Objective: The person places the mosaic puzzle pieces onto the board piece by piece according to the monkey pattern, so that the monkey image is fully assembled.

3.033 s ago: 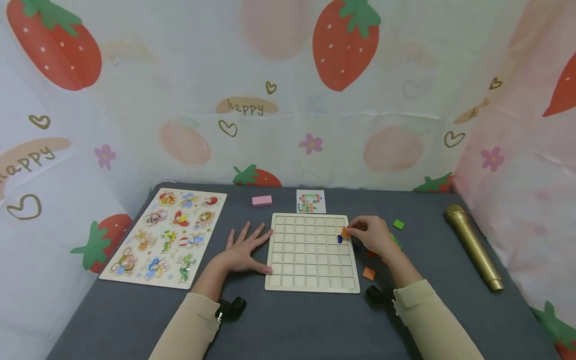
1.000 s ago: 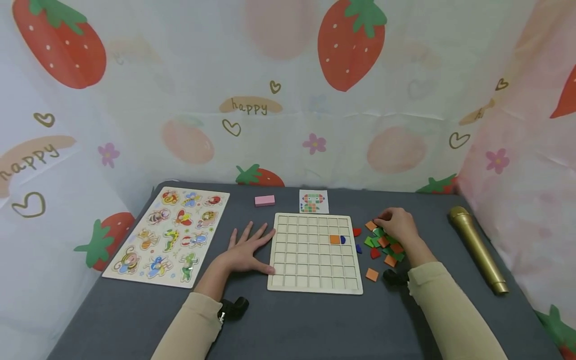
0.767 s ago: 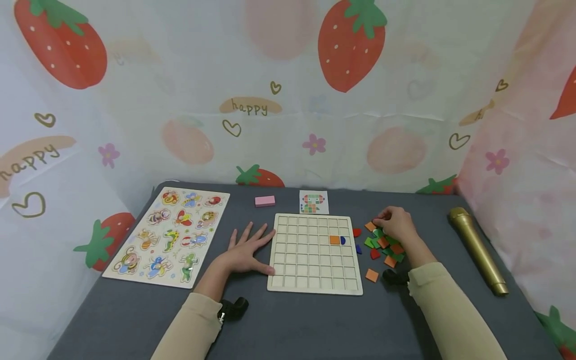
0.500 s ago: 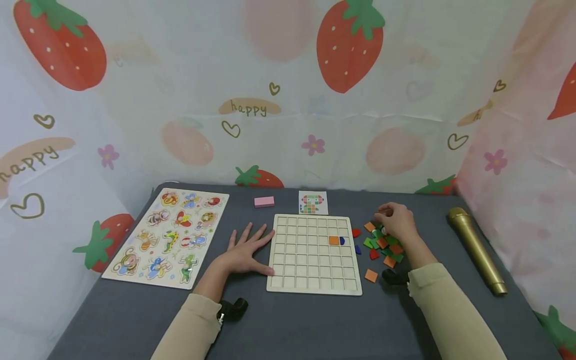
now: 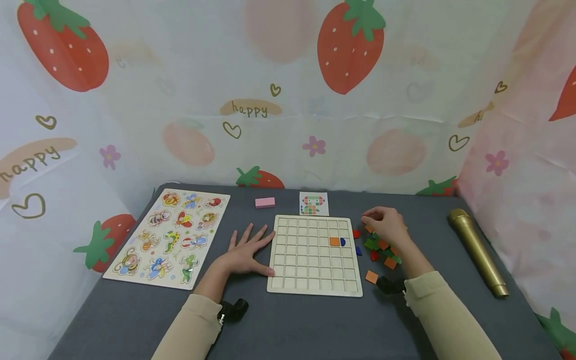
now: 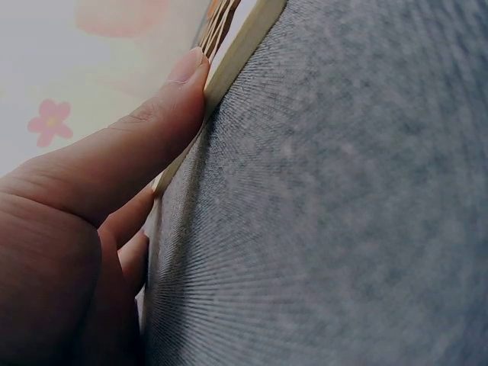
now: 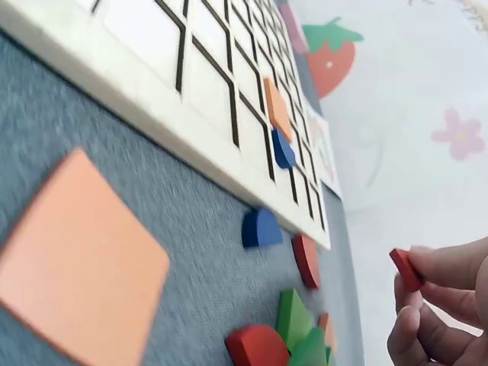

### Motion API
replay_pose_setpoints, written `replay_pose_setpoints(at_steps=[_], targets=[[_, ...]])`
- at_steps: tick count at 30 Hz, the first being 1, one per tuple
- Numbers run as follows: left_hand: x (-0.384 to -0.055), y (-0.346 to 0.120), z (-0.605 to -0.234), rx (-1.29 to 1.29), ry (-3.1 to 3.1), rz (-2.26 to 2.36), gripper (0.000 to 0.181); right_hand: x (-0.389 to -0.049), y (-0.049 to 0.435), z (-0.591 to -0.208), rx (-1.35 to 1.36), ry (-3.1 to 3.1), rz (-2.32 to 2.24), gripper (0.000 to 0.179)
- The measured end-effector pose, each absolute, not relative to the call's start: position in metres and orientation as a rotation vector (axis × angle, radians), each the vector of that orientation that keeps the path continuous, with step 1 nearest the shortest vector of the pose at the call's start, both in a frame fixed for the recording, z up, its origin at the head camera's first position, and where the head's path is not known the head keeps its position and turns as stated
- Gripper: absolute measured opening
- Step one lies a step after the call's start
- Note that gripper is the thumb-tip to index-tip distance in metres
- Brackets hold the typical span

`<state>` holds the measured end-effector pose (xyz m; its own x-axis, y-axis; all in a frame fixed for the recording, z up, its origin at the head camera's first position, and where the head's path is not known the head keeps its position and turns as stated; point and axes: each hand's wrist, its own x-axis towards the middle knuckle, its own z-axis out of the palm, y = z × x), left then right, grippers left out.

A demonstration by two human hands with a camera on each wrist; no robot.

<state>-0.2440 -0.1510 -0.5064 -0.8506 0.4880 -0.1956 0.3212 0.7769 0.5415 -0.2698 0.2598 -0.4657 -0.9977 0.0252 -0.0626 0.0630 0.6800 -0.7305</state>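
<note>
My left hand (image 5: 243, 255) lies with spread, straight fingers along the left edge of the pale grid board (image 5: 303, 286); in the left wrist view its thumb (image 6: 145, 133) presses the rim. In the right wrist view, my right hand (image 7: 454, 293) pinches a small red tile (image 7: 406, 270) between thumb and fingers, raised above the table. That hand (image 5: 387, 225) is over the far side of a pile of green, orange and red tiles (image 5: 383, 245), partly hiding it. An orange square tile (image 5: 335, 241) and a blue half-round tile (image 5: 343, 242) sit side by side in the grid.
A small pattern card (image 5: 314, 204) lies behind the board, with a pink block (image 5: 264, 202) to its left. At the left is an insect puzzle board (image 5: 168, 237). A gold microphone (image 5: 478, 252) lies far right. A single orange tile (image 5: 371, 277) lies beside the board.
The orange tile was set into the grid beside the blue one. My right hand then went to the pile and now comes away leftward with a red tile. My left hand stays put.
</note>
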Motion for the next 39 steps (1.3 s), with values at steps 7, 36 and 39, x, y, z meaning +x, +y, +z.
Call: replay_pose_setpoints(at_steps=[7, 36, 39], targets=[[-0.243, -0.151, -0.505, 0.62, 2.639, 0.735, 0.111, -0.274, 0.244, -0.47, 0.014, 2.829, -1.217, 0.028], [-0.246, -0.151, -0.509, 0.61, 2.644, 0.701, 0.112, -0.296, 0.204, -0.487, -0.13, 2.783, -1.075, 0.014], [-0.246, -0.151, -0.509, 0.611, 2.644, 0.697, 0.112, -0.295, 0.203, -0.485, -0.152, 2.758, -1.05, 0.013]])
